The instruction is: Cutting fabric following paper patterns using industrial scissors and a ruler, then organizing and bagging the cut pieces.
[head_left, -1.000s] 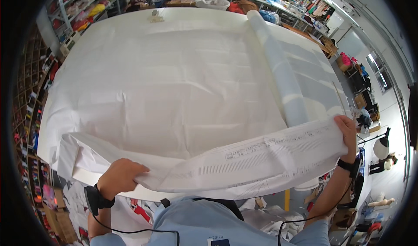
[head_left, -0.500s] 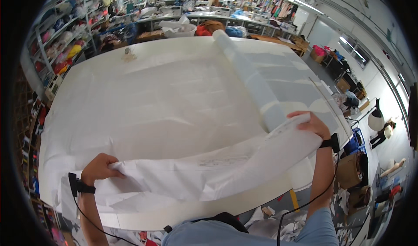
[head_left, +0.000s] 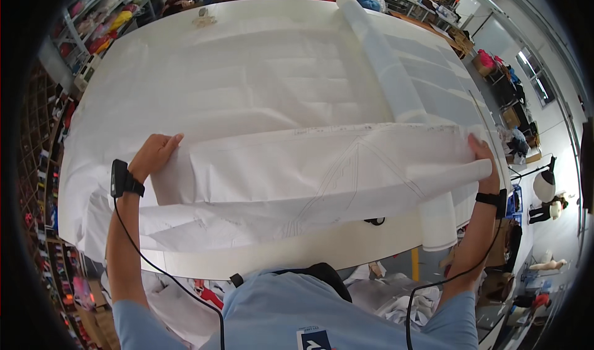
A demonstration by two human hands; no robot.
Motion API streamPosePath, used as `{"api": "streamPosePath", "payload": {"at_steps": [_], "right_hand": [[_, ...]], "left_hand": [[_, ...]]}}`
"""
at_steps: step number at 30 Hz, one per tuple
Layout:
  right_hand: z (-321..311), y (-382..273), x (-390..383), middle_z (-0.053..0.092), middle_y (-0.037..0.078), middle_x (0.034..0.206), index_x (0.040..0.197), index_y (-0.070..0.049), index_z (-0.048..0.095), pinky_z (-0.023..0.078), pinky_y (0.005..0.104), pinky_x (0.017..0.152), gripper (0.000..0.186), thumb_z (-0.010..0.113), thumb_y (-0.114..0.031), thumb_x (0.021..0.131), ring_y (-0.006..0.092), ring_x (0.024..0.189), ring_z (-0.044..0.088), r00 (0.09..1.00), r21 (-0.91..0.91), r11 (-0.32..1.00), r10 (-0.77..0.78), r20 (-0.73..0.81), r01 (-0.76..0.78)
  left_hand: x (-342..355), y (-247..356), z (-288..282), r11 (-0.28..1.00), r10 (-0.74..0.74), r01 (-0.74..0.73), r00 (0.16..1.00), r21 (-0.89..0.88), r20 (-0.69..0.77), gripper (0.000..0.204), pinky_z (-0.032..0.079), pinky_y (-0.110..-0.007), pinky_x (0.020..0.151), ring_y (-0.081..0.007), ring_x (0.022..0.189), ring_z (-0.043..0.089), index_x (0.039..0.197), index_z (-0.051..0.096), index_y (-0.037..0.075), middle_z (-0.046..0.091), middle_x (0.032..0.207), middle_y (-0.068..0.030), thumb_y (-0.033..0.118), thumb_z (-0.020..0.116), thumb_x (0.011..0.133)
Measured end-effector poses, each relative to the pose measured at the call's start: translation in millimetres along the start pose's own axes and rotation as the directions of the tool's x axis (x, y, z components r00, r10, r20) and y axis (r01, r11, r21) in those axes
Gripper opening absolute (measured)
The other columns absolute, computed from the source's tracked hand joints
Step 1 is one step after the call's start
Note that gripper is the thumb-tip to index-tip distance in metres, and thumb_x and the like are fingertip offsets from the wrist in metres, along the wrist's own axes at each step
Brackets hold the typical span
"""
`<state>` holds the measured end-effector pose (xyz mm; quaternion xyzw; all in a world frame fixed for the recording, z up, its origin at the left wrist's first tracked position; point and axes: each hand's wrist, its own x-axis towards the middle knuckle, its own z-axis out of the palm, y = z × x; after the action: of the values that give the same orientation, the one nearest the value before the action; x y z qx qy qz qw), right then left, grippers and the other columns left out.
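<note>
A long strip of white pattern paper (head_left: 266, 164) with thin printed lines is stretched between my hands above the near part of a large white table (head_left: 204, 266). My left hand (head_left: 156, 154) pinches its left end, thumb pointing right. At the other end, my right hand (head_left: 486, 155) grips the paper where it curls into a loose roll. More paper hangs in folds below the strip, toward the table's near edge. A pale blue-white roll (head_left: 383, 65) lies lengthwise on the right half, its middle hidden behind the paper. Under the paper's lower edge peeks a small black looped object (head_left: 375, 221).
A broad white sheet (head_left: 260, 71) covers the table beyond my hands. A small beige item (head_left: 203, 19) sits at the far left. Shelves of colourful goods (head_left: 102, 25) stand on the left, cartons and a person (head_left: 547, 209) on the right. Scraps (head_left: 396, 294) lie below the near edge.
Both hands have moved away from me, the left one most, lifting the paper strip and spreading it wider. More drawn lines now show, and the black looped object has come into sight.
</note>
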<state>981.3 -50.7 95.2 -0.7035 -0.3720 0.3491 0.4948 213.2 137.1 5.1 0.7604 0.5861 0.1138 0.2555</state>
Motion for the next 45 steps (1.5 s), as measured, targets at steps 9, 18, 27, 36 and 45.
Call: {"api": "streamPosePath", "payload": {"at_steps": [9,18,27,36,45], "right_hand": [[16,-25,0,0.074,0.005,0.101,0.115,-0.001,0.071,0.059,0.0268,0.077,0.032,0.065,-0.03,0.101,0.0143,0.089,0.072,0.992,0.244,0.963,-0.124,0.012,0.117],[16,-22,14,0.074,0.007,0.102,0.116,0.0,0.07,0.058,0.0281,0.076,0.045,0.064,-0.042,0.101,0.0143,0.087,0.071,0.996,0.162,0.986,-0.009,-0.087,0.023],[-7,-18,-6,0.075,0.005,0.098,0.11,-0.003,0.073,0.058,0.0263,0.071,0.03,0.064,-0.03,0.104,0.0127,0.082,0.072,0.967,0.267,0.93,-0.238,-0.086,0.253],[-6,-17,-20,0.075,0.002,0.093,0.099,-0.009,0.074,0.056,0.0252,0.069,0.013,0.07,-0.022,0.1,0.0103,0.079,0.07,0.943,0.344,0.883,-0.26,-0.206,0.318],[-24,-16,-31,0.075,0.003,0.099,0.106,-0.01,0.069,0.055,0.0271,0.076,0.014,0.073,-0.02,0.098,0.0117,0.087,0.07,0.929,0.344,0.866,-0.309,-0.206,0.364]], "left_hand": [[-17,-1,32,0.994,0.097,-0.079,0.959,-0.079,0.266,0.054,0.047,-0.043,0.106,-0.0371,0.123,0.06,0.138,0.058,0.004,0.063,0.135,-0.0199,0.043,0.061,0.1],[-25,-46,35,0.984,0.175,-0.178,0.962,0.005,-0.209,0.035,0.037,-0.04,0.058,-0.0291,0.061,0.038,0.079,0.053,-0.005,0.045,0.07,-0.02,0.023,0.065,0.097],[-45,-76,31,0.959,0.206,-0.279,0.796,-0.043,-0.569,0.04,0.029,-0.039,0.057,-0.0236,0.06,0.031,0.076,0.037,-0.004,0.034,0.067,-0.0117,0.02,0.039,0.108],[-43,-129,36,0.965,0.181,-0.258,0.78,-0.043,-0.599,0.041,0.029,-0.037,0.058,-0.019,0.063,0.032,0.076,0.034,0.001,0.032,0.068,-0.007,0.023,0.038,0.111],[-33,-137,43,0.96,0.223,-0.28,0.79,-0.013,-0.571,0.044,0.027,-0.042,0.056,-0.0229,0.059,0.032,0.075,0.034,0.0,0.033,0.065,-0.0111,0.026,0.036,0.111]]}}
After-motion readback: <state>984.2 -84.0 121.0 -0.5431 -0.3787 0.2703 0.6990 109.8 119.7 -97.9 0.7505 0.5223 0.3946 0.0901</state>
